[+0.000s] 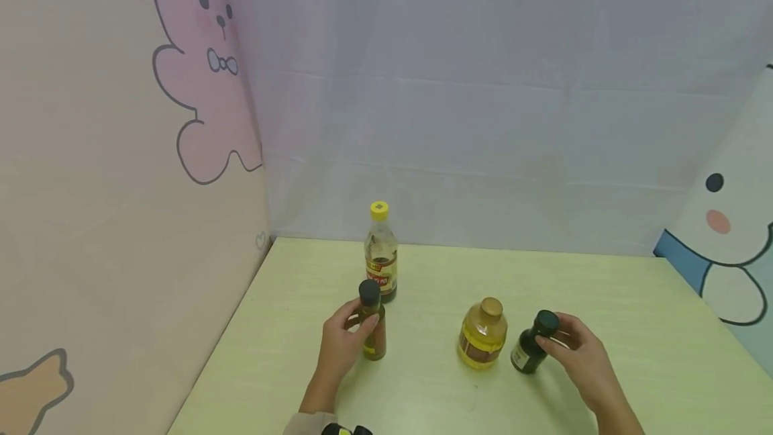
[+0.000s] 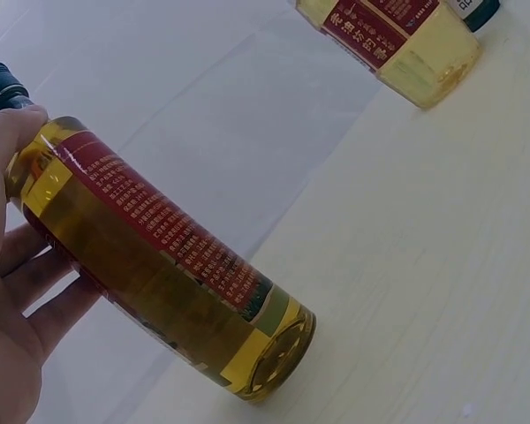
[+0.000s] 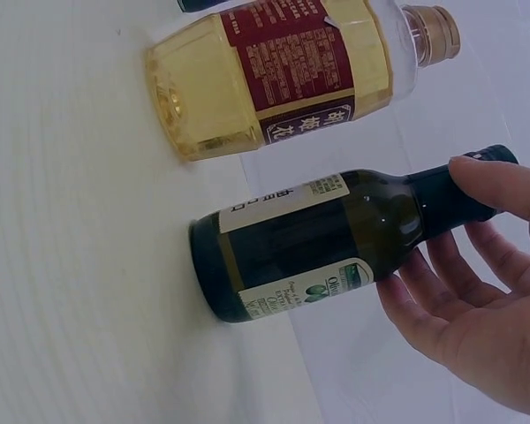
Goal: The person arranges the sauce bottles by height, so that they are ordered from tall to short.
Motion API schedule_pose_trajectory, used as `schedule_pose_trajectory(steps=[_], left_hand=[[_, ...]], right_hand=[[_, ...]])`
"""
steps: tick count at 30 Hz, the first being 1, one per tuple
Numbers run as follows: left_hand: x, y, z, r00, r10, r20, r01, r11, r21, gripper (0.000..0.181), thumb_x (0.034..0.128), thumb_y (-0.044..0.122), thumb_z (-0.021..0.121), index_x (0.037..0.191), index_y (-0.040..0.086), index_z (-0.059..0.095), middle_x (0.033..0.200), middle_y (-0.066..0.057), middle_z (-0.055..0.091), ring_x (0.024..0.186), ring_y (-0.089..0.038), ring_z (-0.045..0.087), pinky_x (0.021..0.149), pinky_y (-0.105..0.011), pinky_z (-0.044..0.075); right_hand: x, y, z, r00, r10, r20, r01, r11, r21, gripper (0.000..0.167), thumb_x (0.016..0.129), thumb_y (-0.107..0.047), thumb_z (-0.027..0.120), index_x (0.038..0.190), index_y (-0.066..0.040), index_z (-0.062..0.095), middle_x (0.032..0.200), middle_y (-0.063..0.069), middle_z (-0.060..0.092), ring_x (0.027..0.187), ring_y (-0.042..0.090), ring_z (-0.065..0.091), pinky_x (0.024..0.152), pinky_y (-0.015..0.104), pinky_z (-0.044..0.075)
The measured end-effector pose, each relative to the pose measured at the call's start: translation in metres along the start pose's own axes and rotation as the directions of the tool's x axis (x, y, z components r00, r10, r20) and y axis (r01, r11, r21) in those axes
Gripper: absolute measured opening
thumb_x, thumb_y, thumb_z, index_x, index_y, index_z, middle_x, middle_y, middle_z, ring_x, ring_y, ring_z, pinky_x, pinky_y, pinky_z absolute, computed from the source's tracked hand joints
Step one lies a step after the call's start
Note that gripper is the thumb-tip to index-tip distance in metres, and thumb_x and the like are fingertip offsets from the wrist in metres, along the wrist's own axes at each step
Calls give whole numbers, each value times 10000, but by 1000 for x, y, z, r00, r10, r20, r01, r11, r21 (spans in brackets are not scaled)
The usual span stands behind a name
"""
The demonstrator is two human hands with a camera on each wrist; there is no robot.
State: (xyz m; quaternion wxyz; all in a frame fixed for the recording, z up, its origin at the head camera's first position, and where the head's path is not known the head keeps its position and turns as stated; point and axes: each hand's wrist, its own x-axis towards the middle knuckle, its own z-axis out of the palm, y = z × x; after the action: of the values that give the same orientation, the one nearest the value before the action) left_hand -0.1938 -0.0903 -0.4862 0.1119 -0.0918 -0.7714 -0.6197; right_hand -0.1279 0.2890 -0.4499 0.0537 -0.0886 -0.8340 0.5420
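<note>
Pale cloth [image 1: 483, 119] hung at the back, a pink bear [image 1: 202, 86] printed to its left, and out in front ran the light table [image 1: 290, 301] where both hands were busy. Left hand [image 1: 341, 348] first: thumb and fingers closed round the neck of an amber bottle [image 1: 376, 340], near upright, cap up. Over on the other side, the right hand [image 1: 582, 364] had the small dark bottle [image 1: 527, 356] pinched by its capped neck, the long axis tipped a little, cap to the right and base to the left. Whether either base met the wood, you couldn't quite tell. And here was the key relation: each bottle sat on the inner side of its own hand, with a squat oil jug [image 1: 482, 346] between them, just beside the dark bottle, nearer the right hand, and blocking the straight line across. Behind the amber bottle stood a taller sauce bottle [image 1: 381, 264], yellow cap up, partly covered in the head view by the nearer bottle's cap.
</note>
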Motion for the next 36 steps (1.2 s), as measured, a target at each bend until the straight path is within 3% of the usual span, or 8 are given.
schedule_pose_trajectory(steps=[5, 14, 24, 36], left_hand=[[1, 3, 1, 1000, -17, -12, 17, 1000, 6, 339, 891, 50, 703, 1207, -52, 631, 1161, -205, 643, 1086, -371, 594, 907, -502, 493], [-1, 1, 4, 998, 46, -29, -47, 999, -17, 358, 896, 174, 727, 1205, 8, 655, 1155, -130, 662, 1072, -306, 613, 889, -451, 513], [3, 2, 9, 997, 67, -45, -69, 997, -44, 354, 884, 153, 740, 1196, 4, 661, 1153, -136, 663, 1056, -304, 622, 879, -440, 519], [10, 9, 20, 1000, 6, -20, -7, 1000, -24, 372, 875, 41, 723, 1219, -61, 626, 1180, -220, 630, 1086, -375, 598, 898, -491, 502]], right_hand=[[1, -1, 0, 1000, 0, 10, 0, 1000, -22, 553, 899, -184, 728, 1322, 40, 453, 1286, 214, 536, 943, -150, 473, 795, 163, 446], [2, 1, -1, 999, 20, 31, -20, 999, -27, 542, 909, -164, 714, 1329, 43, 440, 1311, 223, 522, 950, -154, 459, 791, 166, 450], [2, 1, 0, 999, 18, 28, -18, 1000, -20, 540, 911, -158, 711, 1330, 43, 437, 1312, 215, 517, 951, -154, 459, 792, 166, 455], [3, 3, 0, 999, 24, 30, -23, 1000, -21, 552, 914, -169, 709, 1339, 40, 426, 1343, 231, 492, 960, -152, 449, 813, 196, 457]])
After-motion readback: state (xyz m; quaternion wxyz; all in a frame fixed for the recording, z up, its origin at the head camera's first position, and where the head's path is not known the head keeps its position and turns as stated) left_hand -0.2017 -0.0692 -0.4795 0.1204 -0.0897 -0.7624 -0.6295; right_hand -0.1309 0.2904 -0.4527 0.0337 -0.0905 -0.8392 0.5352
